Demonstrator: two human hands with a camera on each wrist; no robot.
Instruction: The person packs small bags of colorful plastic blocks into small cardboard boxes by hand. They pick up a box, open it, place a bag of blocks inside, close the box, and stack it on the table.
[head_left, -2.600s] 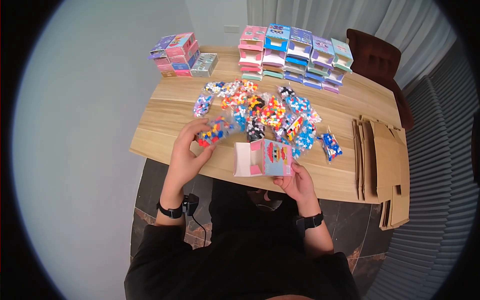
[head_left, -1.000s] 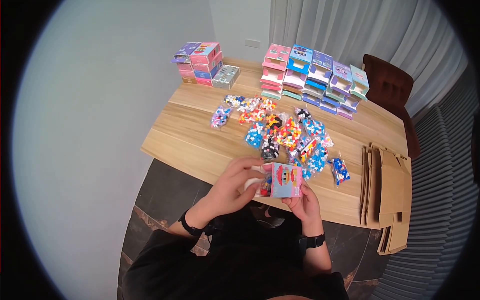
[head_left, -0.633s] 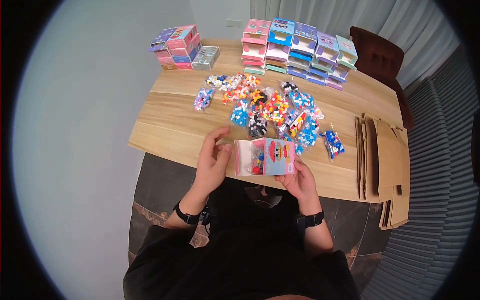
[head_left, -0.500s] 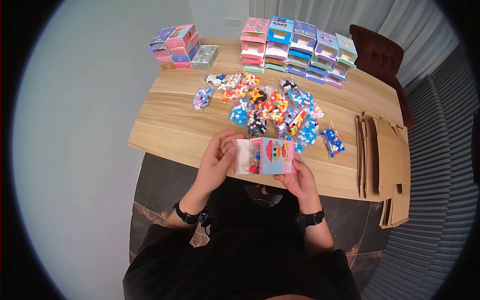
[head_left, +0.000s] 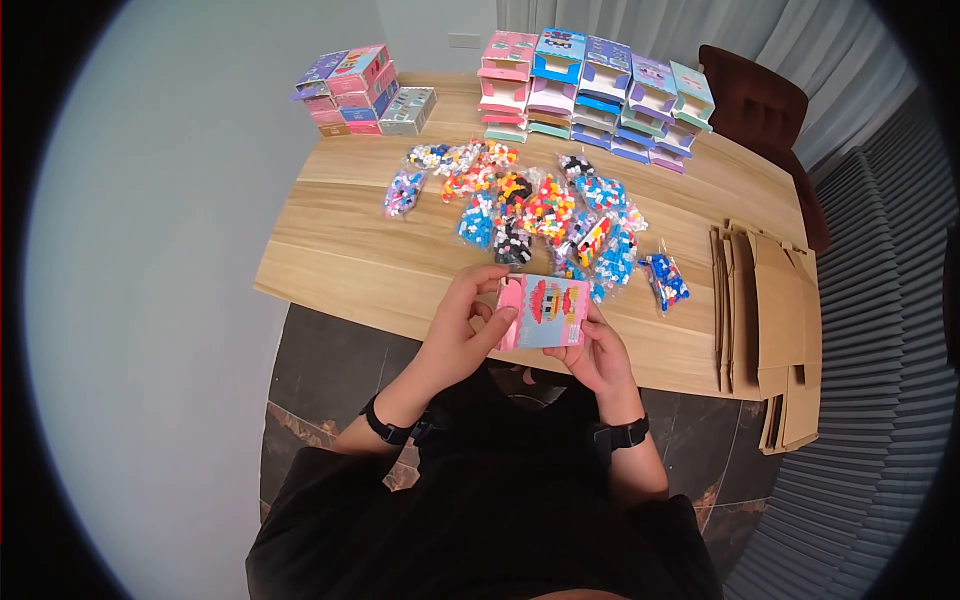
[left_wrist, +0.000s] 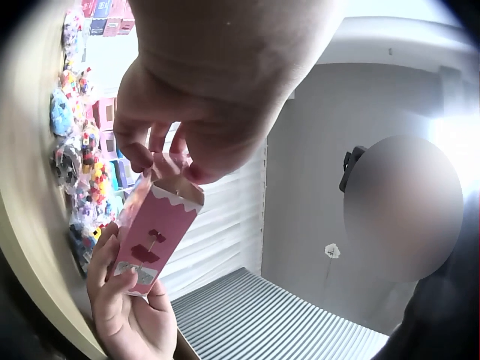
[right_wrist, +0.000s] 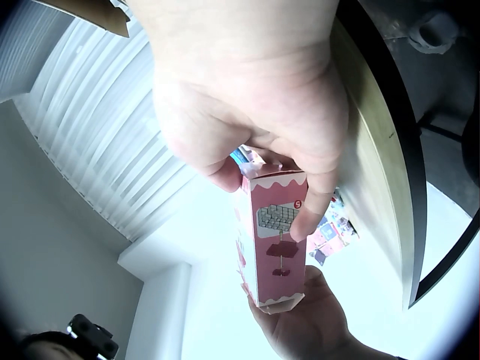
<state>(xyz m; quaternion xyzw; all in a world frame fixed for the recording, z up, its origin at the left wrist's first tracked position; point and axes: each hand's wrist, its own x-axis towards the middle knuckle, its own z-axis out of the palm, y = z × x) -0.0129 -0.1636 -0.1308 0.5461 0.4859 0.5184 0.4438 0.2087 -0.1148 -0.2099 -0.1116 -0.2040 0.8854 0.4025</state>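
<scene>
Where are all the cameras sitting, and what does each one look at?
Head: on the person's head, facing forward and down at the table and pink box; the left hand, right hand and black shirt show.
Left wrist: facing past the left hand toward the pink box; the right hand and a blurred head show too.
Right wrist: facing past the right hand toward the pink box, with the left hand beyond.
Both wrist views share the pink box and both hands.
</scene>
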